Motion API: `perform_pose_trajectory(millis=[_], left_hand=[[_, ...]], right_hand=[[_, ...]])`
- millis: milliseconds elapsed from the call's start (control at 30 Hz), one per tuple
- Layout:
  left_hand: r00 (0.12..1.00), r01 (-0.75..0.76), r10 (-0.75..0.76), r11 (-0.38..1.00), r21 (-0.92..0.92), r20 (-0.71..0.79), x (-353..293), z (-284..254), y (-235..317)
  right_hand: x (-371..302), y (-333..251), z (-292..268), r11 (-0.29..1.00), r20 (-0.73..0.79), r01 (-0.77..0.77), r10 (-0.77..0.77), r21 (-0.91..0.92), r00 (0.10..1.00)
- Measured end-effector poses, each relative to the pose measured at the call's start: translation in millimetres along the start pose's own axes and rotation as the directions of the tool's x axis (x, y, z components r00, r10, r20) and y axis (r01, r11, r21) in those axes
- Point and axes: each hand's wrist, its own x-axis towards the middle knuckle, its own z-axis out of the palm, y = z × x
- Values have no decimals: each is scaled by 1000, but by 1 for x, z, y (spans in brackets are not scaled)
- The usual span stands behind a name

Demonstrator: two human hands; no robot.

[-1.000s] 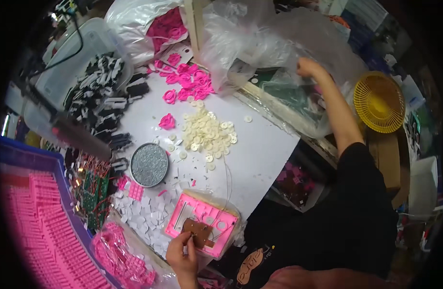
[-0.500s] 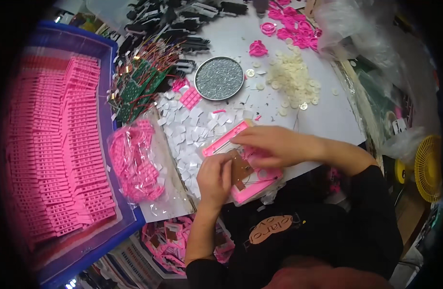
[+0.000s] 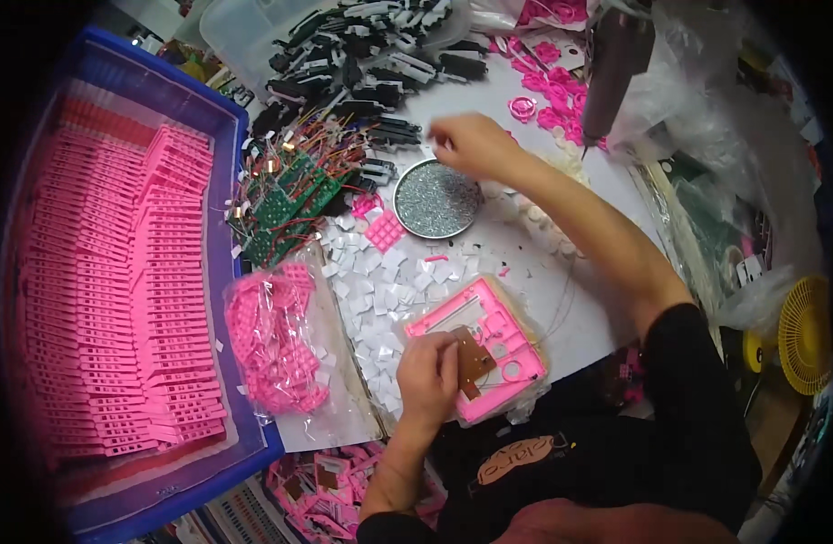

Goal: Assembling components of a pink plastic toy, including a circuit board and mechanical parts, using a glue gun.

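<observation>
A blue crate (image 3: 226,181) packed with rows of pink plastic frames (image 3: 117,290) fills the left of the white tabletop (image 3: 580,317). Beside it lie a clear bag of pink parts (image 3: 276,340), green circuit boards (image 3: 285,204) and scattered white squares (image 3: 371,290). The left hand (image 3: 427,376) presses a small brown board (image 3: 474,361) onto a pink housing (image 3: 482,349) at the near edge. The right hand (image 3: 471,145), fingers pinched, reaches over a round tin of screws (image 3: 435,199); whether it holds one is unclear.
</observation>
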Motion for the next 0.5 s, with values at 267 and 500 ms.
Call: perform_pose_trajectory(millis=[267,500], left_hand=[[996,67,-67,998,-15,-62,-10,2,-6],[985,102,-111,992,-78,-128,-4,6,-14]], right_hand=[[73,27,76,903,-107,-287,266,-319,958],[61,16,39,864,-164,-205,145,-460,976]])
